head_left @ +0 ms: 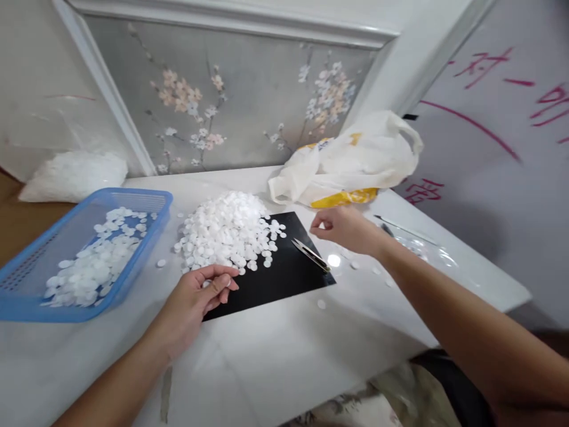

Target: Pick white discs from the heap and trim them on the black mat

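A heap of small white discs (pixel 226 228) lies partly on a black sheet (pixel 275 279) on the white table. At the near edge of the heap, my left hand (pixel 200 296) has its fingertips pinched together on a white disc. My right hand (pixel 342 228) is at the right of the sheet, thumb and finger closed together; whatever may be between them is too small to make out. Pointed metal snips (pixel 311 255) rest on the sheet's right part, just below my right hand. A blue basket (pixel 111 296) at the left holds more white discs.
A white and yellow plastic bag (pixel 355 160) lies at the back right. Clear plastic packaging (pixel 427 252) and a thin rod (pixel 406 230) are at the right. A clear bag of white material (pixel 73 176) stands behind the basket. Loose discs (pixel 321 304) are scattered on the table.
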A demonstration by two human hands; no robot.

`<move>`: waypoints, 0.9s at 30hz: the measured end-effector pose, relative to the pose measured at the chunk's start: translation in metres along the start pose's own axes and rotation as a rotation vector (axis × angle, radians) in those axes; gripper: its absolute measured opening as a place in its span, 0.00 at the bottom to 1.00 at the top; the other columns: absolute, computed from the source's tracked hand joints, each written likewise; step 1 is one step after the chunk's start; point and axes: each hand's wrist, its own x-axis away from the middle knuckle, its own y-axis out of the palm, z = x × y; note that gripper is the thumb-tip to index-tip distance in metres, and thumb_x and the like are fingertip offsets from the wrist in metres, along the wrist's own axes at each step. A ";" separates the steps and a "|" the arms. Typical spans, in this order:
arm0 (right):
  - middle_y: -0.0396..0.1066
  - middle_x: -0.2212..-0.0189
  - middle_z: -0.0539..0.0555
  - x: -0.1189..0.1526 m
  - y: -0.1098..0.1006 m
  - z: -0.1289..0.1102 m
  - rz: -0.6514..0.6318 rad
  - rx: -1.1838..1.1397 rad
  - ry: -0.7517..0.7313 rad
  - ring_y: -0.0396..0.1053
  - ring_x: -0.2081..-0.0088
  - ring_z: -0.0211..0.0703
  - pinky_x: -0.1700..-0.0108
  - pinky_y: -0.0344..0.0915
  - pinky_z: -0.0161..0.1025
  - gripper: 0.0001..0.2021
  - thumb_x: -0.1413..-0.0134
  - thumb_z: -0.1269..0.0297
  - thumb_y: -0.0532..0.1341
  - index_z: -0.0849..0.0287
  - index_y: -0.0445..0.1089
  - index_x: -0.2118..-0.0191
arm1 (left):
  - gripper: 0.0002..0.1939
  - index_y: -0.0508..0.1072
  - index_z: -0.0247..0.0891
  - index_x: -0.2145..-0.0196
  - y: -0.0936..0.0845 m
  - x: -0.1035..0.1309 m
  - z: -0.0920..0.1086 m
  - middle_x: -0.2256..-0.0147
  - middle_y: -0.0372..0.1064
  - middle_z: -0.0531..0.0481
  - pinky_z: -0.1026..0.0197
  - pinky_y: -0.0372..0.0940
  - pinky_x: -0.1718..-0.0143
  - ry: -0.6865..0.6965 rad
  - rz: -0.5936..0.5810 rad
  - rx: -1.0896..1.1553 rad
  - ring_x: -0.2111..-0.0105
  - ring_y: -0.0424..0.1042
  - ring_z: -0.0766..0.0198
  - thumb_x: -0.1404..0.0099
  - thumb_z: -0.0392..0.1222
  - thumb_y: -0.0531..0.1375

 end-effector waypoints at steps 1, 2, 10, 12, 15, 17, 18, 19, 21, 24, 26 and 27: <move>0.64 0.84 0.48 0.004 -0.008 0.016 0.023 0.038 0.056 0.59 0.80 0.37 0.76 0.52 0.34 0.05 0.57 0.68 0.62 0.58 0.71 0.79 | 0.13 0.77 0.38 0.64 -0.001 -0.001 0.001 0.72 0.69 0.52 0.69 0.60 0.69 -0.014 0.009 -0.002 0.74 0.62 0.71 0.44 0.48 0.66; 0.64 0.85 0.48 0.011 -0.013 0.030 0.045 0.074 0.105 0.60 0.80 0.38 0.76 0.52 0.35 0.05 0.57 0.68 0.61 0.58 0.71 0.79 | 0.14 0.77 0.38 0.63 -0.001 -0.002 0.001 0.72 0.69 0.51 0.69 0.61 0.67 -0.025 0.018 -0.006 0.73 0.63 0.70 0.45 0.47 0.67; 0.77 0.71 0.50 0.084 0.012 0.035 0.033 -0.017 0.023 0.71 0.73 0.42 0.70 0.61 0.35 0.11 0.41 0.60 0.55 0.52 0.75 0.61 | 0.21 0.79 0.36 0.61 0.007 0.001 0.013 0.70 0.72 0.48 0.66 0.62 0.70 -0.054 0.047 0.022 0.75 0.62 0.69 0.47 0.54 0.66; 0.78 0.65 0.52 0.094 0.026 0.027 -0.105 -0.190 -0.208 0.73 0.68 0.43 0.66 0.64 0.35 0.10 0.41 0.60 0.57 0.52 0.76 0.61 | 0.22 0.79 0.35 0.61 0.010 0.002 0.015 0.70 0.72 0.46 0.65 0.62 0.69 -0.082 0.047 0.045 0.74 0.63 0.67 0.46 0.55 0.65; 0.77 0.68 0.53 0.102 0.041 0.025 -0.150 -0.277 -0.378 0.72 0.69 0.43 0.67 0.63 0.36 0.11 0.40 0.61 0.56 0.53 0.77 0.63 | 0.25 0.78 0.32 0.60 0.015 0.004 0.015 0.72 0.73 0.44 0.65 0.59 0.75 -0.098 0.044 0.085 0.75 0.63 0.66 0.44 0.58 0.61; 0.75 0.71 0.53 0.105 0.045 0.027 -0.170 -0.309 -0.365 0.70 0.71 0.42 0.68 0.61 0.36 0.10 0.41 0.62 0.57 0.54 0.76 0.66 | 0.28 0.77 0.31 0.59 0.016 0.005 0.012 0.73 0.73 0.42 0.65 0.55 0.78 -0.098 0.029 0.114 0.76 0.64 0.65 0.42 0.60 0.59; 0.73 0.73 0.52 0.105 0.047 0.028 -0.193 -0.334 -0.333 0.68 0.72 0.41 0.69 0.60 0.35 0.09 0.42 0.63 0.58 0.54 0.75 0.68 | 0.28 0.77 0.31 0.58 0.015 0.005 0.010 0.71 0.74 0.41 0.65 0.54 0.78 -0.095 0.023 0.126 0.75 0.65 0.65 0.41 0.60 0.58; 0.70 0.76 0.50 0.105 0.048 0.029 -0.214 -0.371 -0.281 0.65 0.75 0.39 0.72 0.58 0.35 0.07 0.44 0.63 0.59 0.54 0.74 0.68 | 0.28 0.76 0.30 0.57 0.014 0.005 0.009 0.70 0.74 0.40 0.65 0.53 0.79 -0.092 0.013 0.129 0.75 0.65 0.65 0.40 0.60 0.57; 0.60 0.83 0.45 0.102 0.049 0.025 -0.229 -0.553 -0.144 0.56 0.80 0.35 0.77 0.50 0.33 0.05 0.45 0.61 0.59 0.55 0.70 0.70 | 0.26 0.76 0.31 0.55 0.011 0.005 0.006 0.69 0.74 0.40 0.65 0.51 0.79 -0.075 -0.002 0.119 0.76 0.65 0.66 0.39 0.58 0.57; 0.47 0.85 0.41 0.088 0.047 0.010 -0.243 -1.098 0.068 0.42 0.83 0.33 0.81 0.41 0.32 0.08 0.45 0.61 0.55 0.55 0.60 0.73 | 0.20 0.76 0.35 0.55 0.005 0.005 0.004 0.68 0.74 0.43 0.66 0.52 0.78 -0.045 -0.023 0.077 0.74 0.65 0.68 0.40 0.52 0.61; 0.45 0.86 0.41 0.071 0.045 -0.004 -0.331 -1.374 0.147 0.37 0.84 0.32 0.82 0.37 0.33 0.11 0.48 0.62 0.55 0.55 0.53 0.78 | 0.16 0.77 0.35 0.58 0.001 0.004 0.004 0.68 0.74 0.45 0.67 0.52 0.78 -0.025 -0.023 0.066 0.75 0.64 0.69 0.43 0.46 0.65; 0.46 0.85 0.42 0.061 0.045 -0.012 -0.353 -1.404 0.151 0.37 0.84 0.31 0.82 0.37 0.33 0.13 0.49 0.61 0.55 0.56 0.51 0.79 | 0.15 0.77 0.35 0.60 -0.001 0.003 0.004 0.69 0.73 0.46 0.67 0.52 0.78 -0.012 -0.014 0.071 0.75 0.63 0.70 0.45 0.43 0.66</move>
